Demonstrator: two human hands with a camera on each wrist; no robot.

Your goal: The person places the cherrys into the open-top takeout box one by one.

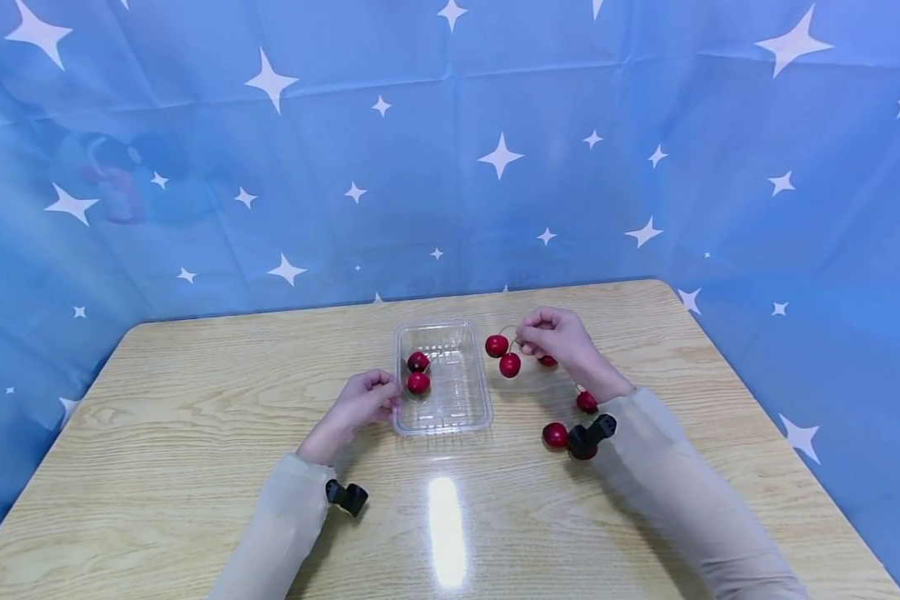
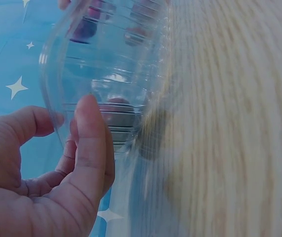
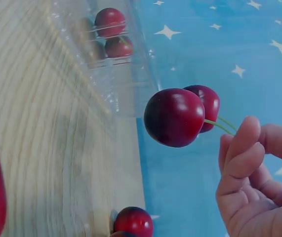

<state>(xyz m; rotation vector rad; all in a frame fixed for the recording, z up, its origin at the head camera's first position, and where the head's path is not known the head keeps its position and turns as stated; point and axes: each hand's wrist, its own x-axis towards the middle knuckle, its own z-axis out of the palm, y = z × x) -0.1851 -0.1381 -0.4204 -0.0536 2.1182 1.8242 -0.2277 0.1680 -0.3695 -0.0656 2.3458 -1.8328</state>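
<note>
A clear plastic container (image 1: 453,427) stands on the table with two red cherries (image 1: 418,372) inside, toward its left side. My left hand (image 1: 362,398) is at the container's left wall; in the left wrist view its thumb and fingers (image 2: 90,133) pinch the rim from both sides. Just right of the container, my right hand (image 1: 558,337) pinches the green stems (image 3: 221,124) of a pair of cherries (image 3: 175,117). Both fruits hang off the fingertips, above the table, level with the container's right edge.
More cherries lie on the wooden table (image 1: 232,417) to the right: one cherry (image 1: 547,361) behind the right hand, another (image 1: 587,402) by the wrist, and others (image 1: 555,435) beside the forearm. A blue star-patterned cloth (image 1: 450,167) hangs along the table's far edge.
</note>
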